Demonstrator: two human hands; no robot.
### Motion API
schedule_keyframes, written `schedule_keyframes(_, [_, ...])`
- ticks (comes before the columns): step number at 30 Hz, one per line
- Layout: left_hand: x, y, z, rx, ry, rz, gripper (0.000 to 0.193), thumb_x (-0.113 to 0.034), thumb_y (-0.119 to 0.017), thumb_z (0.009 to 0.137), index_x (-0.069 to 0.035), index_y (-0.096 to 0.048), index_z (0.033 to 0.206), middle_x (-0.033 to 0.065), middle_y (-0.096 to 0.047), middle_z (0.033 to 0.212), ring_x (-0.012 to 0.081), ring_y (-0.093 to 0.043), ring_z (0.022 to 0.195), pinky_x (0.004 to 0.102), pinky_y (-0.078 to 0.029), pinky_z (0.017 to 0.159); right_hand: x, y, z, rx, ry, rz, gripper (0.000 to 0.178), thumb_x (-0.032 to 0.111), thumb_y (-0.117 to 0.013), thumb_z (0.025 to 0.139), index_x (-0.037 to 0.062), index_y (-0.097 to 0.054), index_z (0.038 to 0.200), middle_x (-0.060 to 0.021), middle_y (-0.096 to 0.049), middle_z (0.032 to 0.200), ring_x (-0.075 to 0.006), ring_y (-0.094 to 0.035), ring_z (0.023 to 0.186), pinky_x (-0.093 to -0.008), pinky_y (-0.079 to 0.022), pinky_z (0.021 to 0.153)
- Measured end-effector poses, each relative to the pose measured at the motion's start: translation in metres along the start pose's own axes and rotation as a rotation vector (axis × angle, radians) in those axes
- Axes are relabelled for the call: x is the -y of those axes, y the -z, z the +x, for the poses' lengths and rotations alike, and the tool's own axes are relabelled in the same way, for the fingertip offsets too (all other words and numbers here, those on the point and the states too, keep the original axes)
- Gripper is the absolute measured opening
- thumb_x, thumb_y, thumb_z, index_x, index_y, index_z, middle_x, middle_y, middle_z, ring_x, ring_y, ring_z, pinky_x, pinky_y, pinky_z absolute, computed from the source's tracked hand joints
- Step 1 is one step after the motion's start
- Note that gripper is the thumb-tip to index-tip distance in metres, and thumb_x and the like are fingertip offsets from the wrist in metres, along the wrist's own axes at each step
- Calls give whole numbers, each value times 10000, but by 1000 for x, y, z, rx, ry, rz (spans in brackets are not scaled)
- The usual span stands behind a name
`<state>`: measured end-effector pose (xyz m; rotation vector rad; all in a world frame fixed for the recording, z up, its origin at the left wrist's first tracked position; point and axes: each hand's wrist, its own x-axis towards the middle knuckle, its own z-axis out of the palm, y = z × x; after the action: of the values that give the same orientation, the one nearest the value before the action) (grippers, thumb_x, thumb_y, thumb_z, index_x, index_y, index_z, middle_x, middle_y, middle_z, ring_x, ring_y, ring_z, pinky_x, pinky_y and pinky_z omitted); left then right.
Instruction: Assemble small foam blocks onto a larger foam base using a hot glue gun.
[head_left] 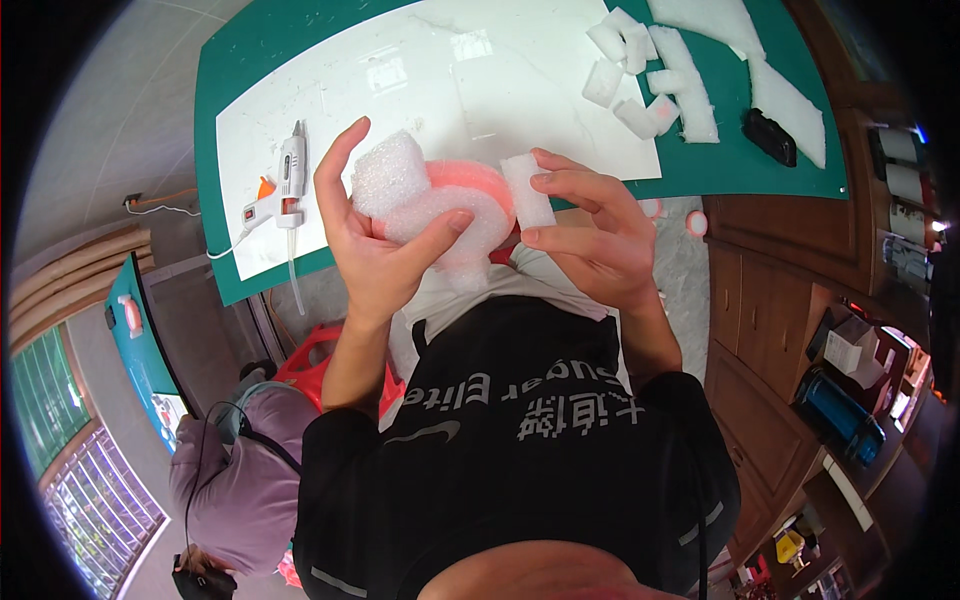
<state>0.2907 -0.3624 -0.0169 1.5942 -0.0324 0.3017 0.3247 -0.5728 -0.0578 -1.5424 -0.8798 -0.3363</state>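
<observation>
My left hand (377, 262) is closed around a curved piece of white and pink foam (470, 222), with the thumb across its front. A chunky white foam block (392, 175) forms its upper left end. Between the fingertips and thumb of my right hand (605, 240) is a small rectangular white foam block (527, 192). That block stands upright beside the pink curve, and its left side seems to touch it. Both pieces are held up over the table's near edge, in front of my body.
A white glue gun (290, 178) with a cord and a glue stick lies on the white sheet (450, 90) at the left. Several foam offcuts (630, 60) and a black object (768, 137) are on the green tabletop (740, 180) at the right. Another person (240, 470) sits at lower left, near a red stool (325, 365).
</observation>
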Motion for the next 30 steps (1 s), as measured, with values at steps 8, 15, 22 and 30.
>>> schedule_keyframes(8, [0,-3,1,-7,12,-33,879,119,-773,696,-28,-288,1414,171,-583,1106,241,-673,960,359,-597,802,3,4,0,78,16,-79,319,-119,-754,698,81,-713,943,-173,-575,1195,-409,-577,1179,-487,-518,984])
schedule_keyframes(15, [0,-2,-1,19,-14,0,858,120,-771,702,-24,-296,1402,168,-596,1085,235,-673,956,351,-596,790,1,4,-3,76,8,-30,325,-148,-727,713,54,-699,966,-193,-564,1208,-414,-571,1190,-432,-555,945])
schedule_keyframes(22, [1,0,0,64,-47,91,851,114,-771,707,-27,-299,1401,171,-617,1060,237,-678,957,354,-596,791,5,1,-4,49,-56,3,316,-139,-689,732,47,-718,985,-177,-578,1212,-367,-579,1194,-404,-572,927])
schedule_keyframes(30, [9,-3,1,59,79,-16,819,127,-744,726,-56,-310,1395,175,-645,1043,240,-683,948,364,-589,809,5,2,-7,20,-165,4,319,-109,-682,740,58,-743,1006,-143,-608,1197,-317,-608,1164,-365,-597,874])
